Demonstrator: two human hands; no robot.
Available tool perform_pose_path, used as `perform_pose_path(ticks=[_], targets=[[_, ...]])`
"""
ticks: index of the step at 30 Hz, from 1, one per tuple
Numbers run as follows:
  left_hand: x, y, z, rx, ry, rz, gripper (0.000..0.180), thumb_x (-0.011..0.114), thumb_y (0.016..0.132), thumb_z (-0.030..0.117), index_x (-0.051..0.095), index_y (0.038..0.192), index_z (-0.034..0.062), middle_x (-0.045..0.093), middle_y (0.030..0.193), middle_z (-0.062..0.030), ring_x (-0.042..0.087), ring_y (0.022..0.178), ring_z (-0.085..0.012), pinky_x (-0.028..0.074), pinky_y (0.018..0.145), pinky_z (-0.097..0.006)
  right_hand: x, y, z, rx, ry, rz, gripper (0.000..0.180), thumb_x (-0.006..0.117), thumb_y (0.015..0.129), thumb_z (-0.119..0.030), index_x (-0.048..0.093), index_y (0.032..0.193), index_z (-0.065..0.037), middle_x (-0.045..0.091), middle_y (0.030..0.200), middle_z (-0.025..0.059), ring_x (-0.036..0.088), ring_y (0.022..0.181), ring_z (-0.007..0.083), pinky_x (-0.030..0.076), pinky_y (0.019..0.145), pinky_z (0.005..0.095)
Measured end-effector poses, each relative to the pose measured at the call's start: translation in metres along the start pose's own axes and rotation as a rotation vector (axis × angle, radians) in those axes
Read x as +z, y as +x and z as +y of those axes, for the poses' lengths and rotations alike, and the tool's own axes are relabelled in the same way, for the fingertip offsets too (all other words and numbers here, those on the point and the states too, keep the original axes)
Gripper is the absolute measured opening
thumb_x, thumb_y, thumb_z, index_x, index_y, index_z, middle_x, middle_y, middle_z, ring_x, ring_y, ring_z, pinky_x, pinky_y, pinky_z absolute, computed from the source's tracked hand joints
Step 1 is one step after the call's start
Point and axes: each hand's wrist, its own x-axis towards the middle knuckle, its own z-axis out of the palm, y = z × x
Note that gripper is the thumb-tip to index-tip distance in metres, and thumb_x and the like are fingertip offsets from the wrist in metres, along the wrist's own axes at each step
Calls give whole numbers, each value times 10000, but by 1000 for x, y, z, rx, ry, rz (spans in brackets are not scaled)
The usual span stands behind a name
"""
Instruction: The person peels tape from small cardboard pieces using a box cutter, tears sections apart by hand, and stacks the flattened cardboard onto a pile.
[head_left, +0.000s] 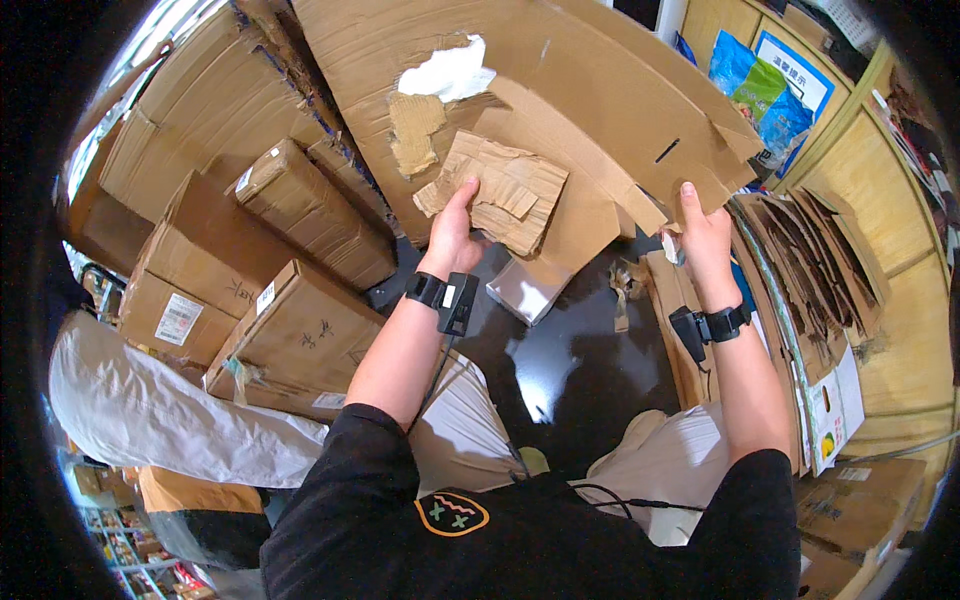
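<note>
My left hand [455, 238] is closed on a torn piece of brown cardboard [510, 190], thumb on top and fingers mostly hidden beneath. The piece has ripped, layered edges and shows ridges. My right hand [706, 240] grips the lower right corner of a long brown cardboard flap [640, 110], which has a dark slot in it; the thumb lies on its face. Behind both hands leans a large cardboard sheet [360, 60] with a white torn patch [447, 70]. Below the torn piece, a small pale box-like item [528, 290] is partly covered.
Closed cartons [300, 330] stand packed at the left, near a leg in pale trousers [170, 390]. Flattened cardboard [810, 260] is stacked upright at the right beside a wooden cabinet [900, 210]. A blue and green bag [760, 95] is at the upper right. The dark floor [590, 370] is shiny.
</note>
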Motion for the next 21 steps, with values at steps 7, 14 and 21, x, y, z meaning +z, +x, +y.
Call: perform_pose_path(ticks=[7, 14, 21], targets=[[-9, 10, 6, -116, -67, -245, 441, 562, 966, 265, 463, 1348, 70, 552, 1335, -93, 537, 1213, -268, 415, 1058, -458, 1, -7, -29, 244, 315, -168, 362, 543, 979, -287, 504, 1237, -35, 653, 1021, 106, 651, 650, 166, 565, 503, 272], [-5, 9, 5, 56, 281, -107, 446, 675, 899, 152, 507, 1280, -9, 608, 1217, -127, 620, 1066, -227, 532, 899, -362, -13, -6, -9, 89, -166, -254, 369, 574, 966, -322, 573, 1148, -1, 652, 898, 70, 610, 627, 144, 553, 559, 312], [4, 0, 3, 559, 781, 150, 671, 767, 802, 106, 396, 1341, -46, 600, 1204, -187, 611, 1061, -255, 516, 876, -322, 19, -44, -33, -918, -1035, -576, 623, 584, 733, -3, 556, 1306, -245, 609, 1278, -17, 609, 641, 235, 515, 610, 354]])
